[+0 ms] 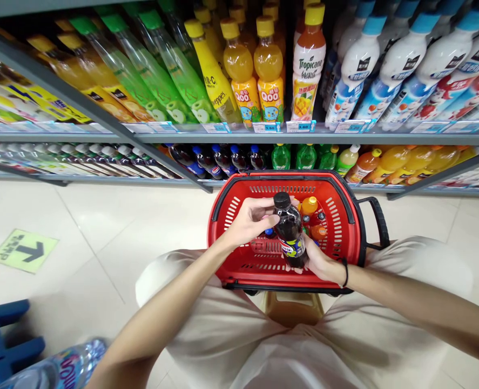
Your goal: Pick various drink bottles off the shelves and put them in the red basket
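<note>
A dark soda bottle (pixel 289 232) with a black cap and a blue and lime-green label is held upright but slightly tilted over the red shopping basket (pixel 247 189). Around its lower half, my right hand (pixel 318 259) is closed, with a black band at the wrist. My left hand (pixel 253 221) grips the bottle near its neck, thumb in front and fingers partly hidden behind it. Inside the basket lie several bottles, among them one with an orange cap (pixel 309 205) and an orange one (pixel 318 232); the held bottle hides part of them.
Shelves of drinks run along the front, with Qoo bottles (pixel 269 81), a Tropicana bottle (pixel 309 65) and white bottles with blue caps (pixel 358 70). Pepsi bottles (pixel 223 159) fill the lower shelf. A blue crate (pixel 4 340) and a water bottle (pixel 67 367) are at lower left.
</note>
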The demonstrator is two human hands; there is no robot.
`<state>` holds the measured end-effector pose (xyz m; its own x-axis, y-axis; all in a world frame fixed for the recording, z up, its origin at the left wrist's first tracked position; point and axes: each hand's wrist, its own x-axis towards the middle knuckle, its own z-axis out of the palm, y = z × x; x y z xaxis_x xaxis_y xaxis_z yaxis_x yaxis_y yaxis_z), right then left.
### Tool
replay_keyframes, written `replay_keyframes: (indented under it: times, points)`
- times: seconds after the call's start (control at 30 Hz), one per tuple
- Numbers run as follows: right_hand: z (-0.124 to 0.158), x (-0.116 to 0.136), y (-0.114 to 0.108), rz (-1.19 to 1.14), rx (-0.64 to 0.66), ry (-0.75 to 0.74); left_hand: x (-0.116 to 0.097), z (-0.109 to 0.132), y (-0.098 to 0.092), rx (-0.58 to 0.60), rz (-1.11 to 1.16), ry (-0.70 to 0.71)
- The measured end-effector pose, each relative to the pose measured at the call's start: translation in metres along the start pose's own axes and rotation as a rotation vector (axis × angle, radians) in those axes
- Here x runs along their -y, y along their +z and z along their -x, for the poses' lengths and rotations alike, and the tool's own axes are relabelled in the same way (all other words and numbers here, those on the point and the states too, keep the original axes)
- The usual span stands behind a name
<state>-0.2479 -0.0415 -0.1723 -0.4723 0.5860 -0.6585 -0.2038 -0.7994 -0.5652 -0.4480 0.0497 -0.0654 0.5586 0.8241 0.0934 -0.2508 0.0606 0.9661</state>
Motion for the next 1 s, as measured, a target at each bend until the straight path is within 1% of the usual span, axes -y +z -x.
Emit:
replay_keyframes:
  times: [0.13,0.37,0.67,0.8,1.0]
  points:
    - [0.0001,0.0000,0.0005,0.001,-0.008,0.003,0.0011,0.0004,-0.0005,0.001,-0.002,-0.008]
    - [0.0011,0.0018,0.0009,0.001,0.023,0.014,0.0006,0.0004,0.0008,-0.023,-0.010,-0.047]
    - [0.0001,0.0028,0.0041,-0.014,0.018,0.032,0.0031,0.0023,-0.0012,-0.021,-0.033,-0.043]
    - [-0.0003,0.0018,0.0032,-0.033,0.011,0.026,0.0022,0.0017,0.0004,-0.026,-0.027,-0.039]
    - [-0.0009,-0.0015,0.0001,-0.010,0.035,0.008,0.0001,-0.0001,0.0039,-0.054,-0.031,-0.058]
